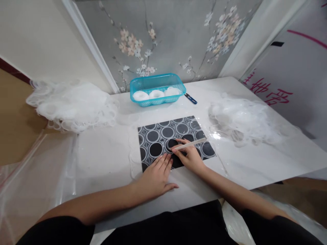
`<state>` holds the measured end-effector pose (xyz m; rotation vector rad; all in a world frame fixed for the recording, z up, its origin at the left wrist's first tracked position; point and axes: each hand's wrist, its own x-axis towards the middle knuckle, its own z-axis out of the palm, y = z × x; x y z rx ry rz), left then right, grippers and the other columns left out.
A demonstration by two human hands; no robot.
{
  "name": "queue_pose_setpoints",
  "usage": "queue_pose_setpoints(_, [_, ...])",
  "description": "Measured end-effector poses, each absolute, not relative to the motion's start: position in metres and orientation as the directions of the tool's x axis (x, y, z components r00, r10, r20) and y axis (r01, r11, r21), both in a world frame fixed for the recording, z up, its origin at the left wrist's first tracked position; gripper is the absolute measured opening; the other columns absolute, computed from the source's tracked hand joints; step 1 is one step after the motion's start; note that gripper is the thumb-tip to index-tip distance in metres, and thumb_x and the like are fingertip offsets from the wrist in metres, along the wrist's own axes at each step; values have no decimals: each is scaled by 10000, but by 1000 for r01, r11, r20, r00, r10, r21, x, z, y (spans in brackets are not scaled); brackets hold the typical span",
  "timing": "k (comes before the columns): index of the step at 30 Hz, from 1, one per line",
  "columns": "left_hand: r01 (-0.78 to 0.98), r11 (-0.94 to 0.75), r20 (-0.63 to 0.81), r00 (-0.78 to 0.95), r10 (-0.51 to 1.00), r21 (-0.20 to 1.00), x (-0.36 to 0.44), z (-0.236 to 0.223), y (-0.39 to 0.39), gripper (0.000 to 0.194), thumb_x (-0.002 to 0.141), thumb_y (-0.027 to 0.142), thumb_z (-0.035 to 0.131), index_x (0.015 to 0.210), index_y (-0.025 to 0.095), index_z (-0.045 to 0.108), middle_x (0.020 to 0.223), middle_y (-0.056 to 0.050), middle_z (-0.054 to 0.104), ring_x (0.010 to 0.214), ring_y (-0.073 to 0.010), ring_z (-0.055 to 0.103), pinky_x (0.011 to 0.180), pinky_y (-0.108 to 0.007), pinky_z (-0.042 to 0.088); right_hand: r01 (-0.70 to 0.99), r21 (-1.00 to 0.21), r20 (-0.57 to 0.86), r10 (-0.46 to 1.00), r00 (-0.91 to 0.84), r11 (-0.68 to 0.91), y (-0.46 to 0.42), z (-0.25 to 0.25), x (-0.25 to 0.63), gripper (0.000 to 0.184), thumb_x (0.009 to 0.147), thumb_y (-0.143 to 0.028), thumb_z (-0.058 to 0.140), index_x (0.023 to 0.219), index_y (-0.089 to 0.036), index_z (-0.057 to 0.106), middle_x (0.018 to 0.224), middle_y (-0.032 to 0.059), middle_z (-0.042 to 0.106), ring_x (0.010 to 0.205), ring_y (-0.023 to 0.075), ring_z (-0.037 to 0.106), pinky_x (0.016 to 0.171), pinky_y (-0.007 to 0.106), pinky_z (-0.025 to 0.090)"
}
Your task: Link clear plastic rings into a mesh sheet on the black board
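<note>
A dark mat with a pattern of grey rings [153, 136] lies on the white table in front of me. My left hand [157, 177] rests flat with its fingers stretched out over the mat's front edge. Just to the right, my right hand [190, 156] pinches a slim, pale, stick-like tool [191, 143], its exact kind unclear. The tool slants across the mat, with its near end by the fingertips at a thin white ring [168, 144]. Whether that ring is loose or printed is hard to tell.
A turquoise plastic basket [158, 80] at the back holds several white rolls [156, 94]. Blue-handled snips [191, 98] lie beside it. Heaps of translucent white rings stand at left [74, 105] and right [242, 119]. The table [102, 156] meets a flowered wall panel [168, 41].
</note>
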<state>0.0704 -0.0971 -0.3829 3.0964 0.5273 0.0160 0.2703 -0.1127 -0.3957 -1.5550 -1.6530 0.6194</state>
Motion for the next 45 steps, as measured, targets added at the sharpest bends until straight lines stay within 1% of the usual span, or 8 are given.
queue_pose_setpoints(5, [358,-934,53,932,358,2,75,-385,-102,835,915,661,238,1331,-42,410,1388,-250,418,1332,-333,354,1123,-411,215,690,-695,264,964,-17,203,-115,-398,272,170,901,-282,532,876,-236,694,948,31,733,1149,270,562,1017,513,362])
queue_pose_setpoints(10, [395,-915,69,914,400,82,75,-387,-105,819,904,671,273,1362,-1,368,1380,-235,437,1336,-323,355,1113,-413,253,842,-384,403,889,-217,380,-127,-401,263,200,893,-170,502,977,-237,670,1118,23,691,1287,298,418,1064,509,283])
queue_pose_setpoints(14, [401,-903,29,911,410,155,73,-386,-107,845,896,684,273,1370,-12,348,1417,-247,378,1373,-318,280,1136,-411,210,885,-271,408,878,-250,378,-98,-386,291,224,857,-137,510,992,-235,659,1006,46,712,1168,294,508,1022,517,314])
queue_pose_setpoints(20, [379,-908,-11,923,384,177,67,-377,-103,833,908,679,229,1390,8,335,1468,-209,308,1393,-292,237,1150,-388,182,874,-485,639,688,344,14,-53,-347,337,246,910,-252,436,982,-203,667,1005,93,667,1107,297,531,949,537,383])
queue_pose_setpoints(26, [436,-896,81,893,442,86,39,-373,-106,788,915,658,268,1386,29,332,1446,-233,339,1371,-315,288,1119,-421,240,649,-704,360,933,-24,288,-90,-375,250,212,918,-273,468,917,-242,677,961,37,713,1100,263,560,954,472,429])
queue_pose_setpoints(33, [499,-866,105,860,500,42,17,-397,-112,765,924,653,223,1376,51,354,1404,-202,426,1342,-291,355,1121,-402,216,526,-826,194,978,-73,203,-102,-398,218,203,890,-321,523,831,-241,700,922,31,729,1116,267,575,985,458,412])
queue_pose_setpoints(41, [491,-871,107,864,491,34,13,-394,-115,742,933,634,243,1349,41,406,1449,-215,346,1338,-305,356,1102,-386,250,571,-798,452,816,361,190,-91,-375,242,237,917,-315,470,921,-211,683,970,54,703,976,225,615,907,418,460])
queue_pose_setpoints(45, [491,-871,138,861,489,25,14,-397,-116,725,931,629,265,1311,42,456,1390,-208,440,1315,-313,392,1099,-405,268,713,-613,491,871,6,340,-99,-384,234,183,893,-269,520,885,-264,703,954,33,718,1135,262,535,985,493,379])
